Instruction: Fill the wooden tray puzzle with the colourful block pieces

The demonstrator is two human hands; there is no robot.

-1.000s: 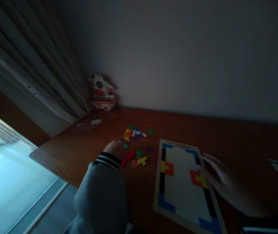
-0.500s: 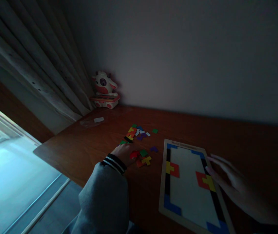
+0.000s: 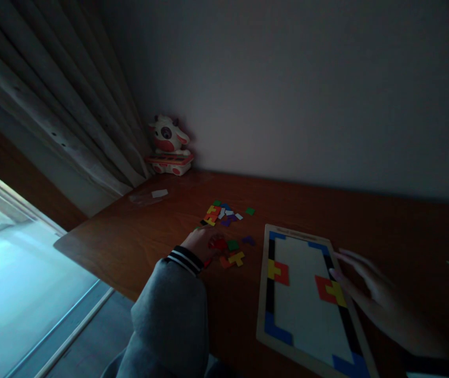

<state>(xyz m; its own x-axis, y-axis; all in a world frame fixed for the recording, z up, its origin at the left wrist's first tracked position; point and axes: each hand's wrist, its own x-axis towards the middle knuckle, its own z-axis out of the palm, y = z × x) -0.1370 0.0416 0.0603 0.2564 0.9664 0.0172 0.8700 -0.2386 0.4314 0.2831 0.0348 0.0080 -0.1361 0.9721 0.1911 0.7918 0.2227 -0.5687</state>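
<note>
My left hand (image 3: 201, 243) reaches into loose coloured puzzle pieces on the table. Its fingers look apart and bent over a red puzzle piece (image 3: 220, 244); no firm grip shows, though the tips are dim. Close by lie a green piece (image 3: 233, 245), a yellow piece (image 3: 237, 258), an orange piece (image 3: 225, 262) and a purple piece (image 3: 248, 240). My right hand (image 3: 374, 299) is open at the right edge of the framed puzzle board (image 3: 262, 310), thumb near the rim. Blue, black, red and yellow pieces line the board's sides around a pale middle.
Beyond my left hand is a cluster of pieces, among them white pieces (image 3: 229, 212) and a separate green piece (image 3: 250, 211). A cow toy (image 3: 169, 147) stands at the back left by the curtain (image 3: 71, 105). The table's edge (image 3: 91, 270) runs along the left.
My left hand has shifted slightly, its fingers now over the red piece instead of by the black one. A second bit of red shows beside the wrist. My right hand has hardly moved.
</note>
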